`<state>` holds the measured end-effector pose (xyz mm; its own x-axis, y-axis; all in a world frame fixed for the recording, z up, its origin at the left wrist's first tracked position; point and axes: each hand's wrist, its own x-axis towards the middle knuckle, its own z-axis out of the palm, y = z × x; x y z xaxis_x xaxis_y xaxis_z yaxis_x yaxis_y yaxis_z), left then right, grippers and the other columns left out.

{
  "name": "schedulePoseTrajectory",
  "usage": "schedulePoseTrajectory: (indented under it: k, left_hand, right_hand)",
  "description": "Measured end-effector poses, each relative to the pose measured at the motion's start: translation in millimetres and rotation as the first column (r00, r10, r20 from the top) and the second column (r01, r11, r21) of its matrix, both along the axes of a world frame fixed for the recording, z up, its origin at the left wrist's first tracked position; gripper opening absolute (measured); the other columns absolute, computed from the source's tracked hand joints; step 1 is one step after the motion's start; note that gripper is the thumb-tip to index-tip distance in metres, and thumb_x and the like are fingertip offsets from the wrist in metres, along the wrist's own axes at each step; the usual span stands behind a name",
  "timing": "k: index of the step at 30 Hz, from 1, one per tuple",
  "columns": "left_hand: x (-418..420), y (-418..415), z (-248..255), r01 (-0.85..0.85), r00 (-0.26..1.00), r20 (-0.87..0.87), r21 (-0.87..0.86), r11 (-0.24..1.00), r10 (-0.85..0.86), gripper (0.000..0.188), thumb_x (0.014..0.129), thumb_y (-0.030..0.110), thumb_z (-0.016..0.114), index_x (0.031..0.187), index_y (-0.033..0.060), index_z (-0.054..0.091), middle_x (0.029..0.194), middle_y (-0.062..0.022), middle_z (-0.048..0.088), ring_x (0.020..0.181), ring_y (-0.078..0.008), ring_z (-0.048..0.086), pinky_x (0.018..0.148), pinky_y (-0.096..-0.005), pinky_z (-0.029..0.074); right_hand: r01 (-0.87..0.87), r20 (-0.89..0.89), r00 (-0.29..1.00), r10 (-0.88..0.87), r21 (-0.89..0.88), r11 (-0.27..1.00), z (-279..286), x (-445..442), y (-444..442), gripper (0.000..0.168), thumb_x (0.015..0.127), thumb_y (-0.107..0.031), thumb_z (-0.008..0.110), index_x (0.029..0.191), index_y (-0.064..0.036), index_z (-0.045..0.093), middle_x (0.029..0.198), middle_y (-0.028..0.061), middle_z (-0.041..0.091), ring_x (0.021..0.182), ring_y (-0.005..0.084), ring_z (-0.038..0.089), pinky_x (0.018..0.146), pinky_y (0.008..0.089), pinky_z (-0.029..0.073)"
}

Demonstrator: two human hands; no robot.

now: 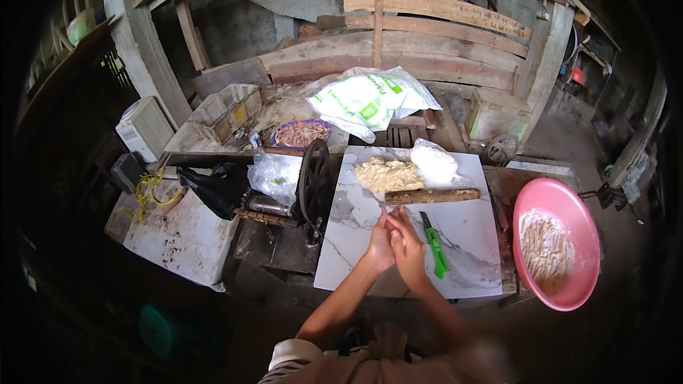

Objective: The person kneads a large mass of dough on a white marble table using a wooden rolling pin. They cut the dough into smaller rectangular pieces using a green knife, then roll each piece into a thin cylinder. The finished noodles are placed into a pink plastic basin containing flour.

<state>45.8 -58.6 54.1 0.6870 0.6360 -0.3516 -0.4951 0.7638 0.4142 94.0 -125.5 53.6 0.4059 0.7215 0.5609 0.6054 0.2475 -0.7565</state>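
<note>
My left hand and my right hand are pressed together above a white marble-patterned slab. Whether anything lies between the palms is hidden. Just right of my right hand, a green utility knife rests on the slab with its dark blade pointing away from me. Beyond my fingertips lies a rough wooden rod. Behind the rod sits a lumpy mass of pale dough, beside a clear plastic bag of white powder.
A pink basin at the right holds floured dough strips. Left of the slab stands a hand-wheel machine with a clear plastic bag on it. Farther back are a purple-rimmed tray, a printed white sack and a plastic crate.
</note>
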Motion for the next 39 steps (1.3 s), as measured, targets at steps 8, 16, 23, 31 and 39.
schedulePoseTrajectory:
  k: [8, 16, 23, 31, 39]
  left_hand:
    - [0, 16, -78, 0.03, 0.998, 0.041, 0.398, 0.917, -0.051, 0.068, 0.096, 0.057, 0.023, 0.145, 0.0106, 0.021, 0.148, -0.0047, 0.03, 0.135, -0.0209, 0.029, 0.109, -0.0368, 0.026]
    - [-10, 23, 0, -0.158, 0.987, -0.021, 0.045, 0.986, 0.159, 0.083, 0.089, 0.069, 0.02, 0.145, 0.0075, 0.015, 0.148, -0.0042, 0.026, 0.136, -0.0232, 0.025, 0.111, -0.0463, 0.022]
    - [0, 22, -2, -0.161, 0.986, -0.018, 0.108, 0.981, 0.163, 0.075, 0.092, 0.064, 0.024, 0.141, 0.0065, 0.026, 0.142, -0.0068, 0.037, 0.133, -0.0237, 0.031, 0.11, -0.0425, 0.026]
    - [18, -21, -5, -0.214, 0.939, -0.086, 0.614, 0.76, 0.333, 0.043, 0.101, 0.031, 0.036, 0.132, 0.0034, 0.041, 0.135, -0.012, 0.046, 0.127, -0.0221, 0.04, 0.108, -0.0378, 0.028]
    - [12, 6, -36, -0.326, 0.918, -0.055, 0.46, 0.826, 0.393, 0.04, 0.101, 0.028, 0.036, 0.133, 0.0053, 0.041, 0.121, -0.0165, 0.057, 0.103, -0.0172, 0.057, 0.089, -0.0285, 0.046]
  right_hand:
    - [-0.023, 0.051, 0.998, 0.026, -0.066, 0.998, 11, -12, 14, 0.033, 0.095, -0.014, 0.042, 0.126, -0.01, 0.054, 0.134, 0.0129, 0.048, 0.121, 0.0304, 0.047, 0.104, 0.0408, 0.032]
    - [-0.458, -0.378, 0.83, 0.41, -0.04, 0.888, 9, 15, -13, 0.05, 0.087, 0.004, 0.053, 0.135, -0.006, 0.043, 0.135, 0.0101, 0.046, 0.123, 0.0185, 0.045, 0.1, 0.0301, 0.038]
    - [-0.243, -0.343, 0.915, 0.212, -0.05, 0.969, 11, 16, -8, 0.026, 0.085, 0.003, 0.059, 0.11, -0.001, 0.063, 0.11, 0.0098, 0.065, 0.094, 0.0151, 0.063, 0.082, 0.0261, 0.05]
    - [0.127, -0.266, 0.951, -0.16, -0.135, 0.983, 7, 10, -4, 0.025, 0.088, -0.003, 0.057, 0.112, -0.002, 0.062, 0.103, 0.0131, 0.068, 0.091, 0.018, 0.066, 0.079, 0.0281, 0.051]
    - [-0.167, -0.473, 0.87, 0.142, -0.011, 0.986, -24, 29, 2, 0.039, 0.094, -0.009, 0.051, 0.13, 0.005, 0.045, 0.137, 0.0167, 0.044, 0.113, 0.0188, 0.054, 0.091, 0.0295, 0.045]
